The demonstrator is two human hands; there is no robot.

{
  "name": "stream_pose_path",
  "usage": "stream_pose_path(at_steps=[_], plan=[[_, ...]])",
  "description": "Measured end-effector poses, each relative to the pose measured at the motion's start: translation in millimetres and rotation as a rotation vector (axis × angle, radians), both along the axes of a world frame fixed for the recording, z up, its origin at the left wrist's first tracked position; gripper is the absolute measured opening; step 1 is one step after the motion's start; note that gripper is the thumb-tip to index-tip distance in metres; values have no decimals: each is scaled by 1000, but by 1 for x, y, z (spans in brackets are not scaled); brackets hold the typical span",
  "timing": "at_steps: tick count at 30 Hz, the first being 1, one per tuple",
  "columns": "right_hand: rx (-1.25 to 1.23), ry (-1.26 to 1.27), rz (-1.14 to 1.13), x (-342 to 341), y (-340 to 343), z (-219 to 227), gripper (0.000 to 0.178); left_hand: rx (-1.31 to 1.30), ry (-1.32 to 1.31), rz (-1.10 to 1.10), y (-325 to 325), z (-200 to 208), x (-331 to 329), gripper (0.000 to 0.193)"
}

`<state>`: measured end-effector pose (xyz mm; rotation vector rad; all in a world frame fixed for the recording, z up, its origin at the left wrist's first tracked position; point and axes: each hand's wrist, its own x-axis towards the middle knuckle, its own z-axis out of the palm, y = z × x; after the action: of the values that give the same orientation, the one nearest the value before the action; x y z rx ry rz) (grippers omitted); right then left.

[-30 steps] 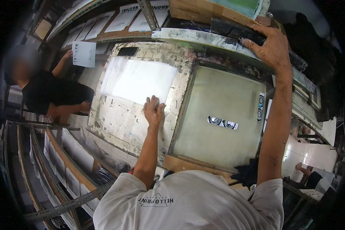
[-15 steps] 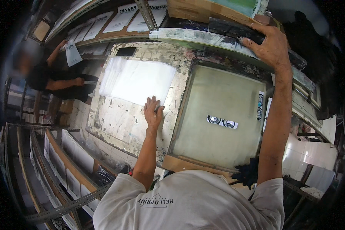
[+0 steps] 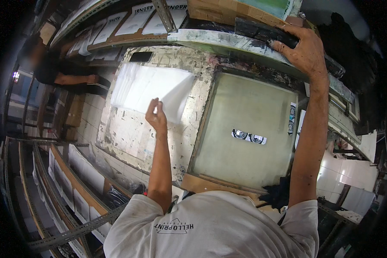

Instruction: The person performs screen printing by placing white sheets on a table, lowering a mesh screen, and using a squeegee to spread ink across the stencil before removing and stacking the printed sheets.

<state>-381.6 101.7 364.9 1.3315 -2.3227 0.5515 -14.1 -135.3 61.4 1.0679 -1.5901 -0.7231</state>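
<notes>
**Sheet corner lifted at the printing table**

Left hand (image 3: 156, 115) raised over the stained, paint-crusted table (image 3: 133, 137), fingers drawn together and pinching the lower right corner of a white sheet (image 3: 148, 88). Corner lifted off the surface and curling slightly; rest of the sheet lying flat on the upper left part of the table, just below a small dark rectangular object (image 3: 140, 56) near the far edge.

Right hand (image 3: 303, 49) stretched up and forward, fingers curled over the dark, ink-smeared top rail (image 3: 262, 32) of the frame, thumb side toward the centre. Looks like a firm grip, though the fingertips disappear behind the rail, so hard to be sure.

Just right of the sheet, set in a dark wooden frame, a pale green screen (image 3: 245, 129) with a small black-and-white printed design (image 3: 248, 136) low on its right half. Well apart from the left hand, below the right one.

Above, a grey metal shelf (image 3: 202, 38) with brown cardboard and stacked printed sheets. Along the lower left, slotted metal racks (image 3: 60, 189) holding boards and flat sheets. Far left, another person (image 3: 58, 75) in dark clothing, one arm reaching across a shelf. White T-shirt (image 3: 210, 228) filling the bottom edge.
</notes>
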Motion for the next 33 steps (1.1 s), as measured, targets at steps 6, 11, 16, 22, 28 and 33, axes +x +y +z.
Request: stream_pose_path(at_steps=[6, 11, 16, 22, 28, 33], plan=[[23, -5, -6, 3, 2, 4, 59, 54, -308, -290, -14, 24, -7, 10], [-36, -19, 29, 1, 0, -2, 62, 232, -328, -206, 1, -10, -3, 12], [-37, -18, -1, 0, 3, -5, 62, -203, -142, 111, -26, 36, -16, 7], [-50, 5, 20, -3, 3, -4, 61, -277, -212, -224, 35, 81, -66, 21], [-29, -4, 21, 3, 5, -4, 59, -154, -504, -764, 116, 62, -93, 27], [-17, -103, 17, 9, 5, 5, 60, -165, -796, -782, 123, 6, -90, 43]])
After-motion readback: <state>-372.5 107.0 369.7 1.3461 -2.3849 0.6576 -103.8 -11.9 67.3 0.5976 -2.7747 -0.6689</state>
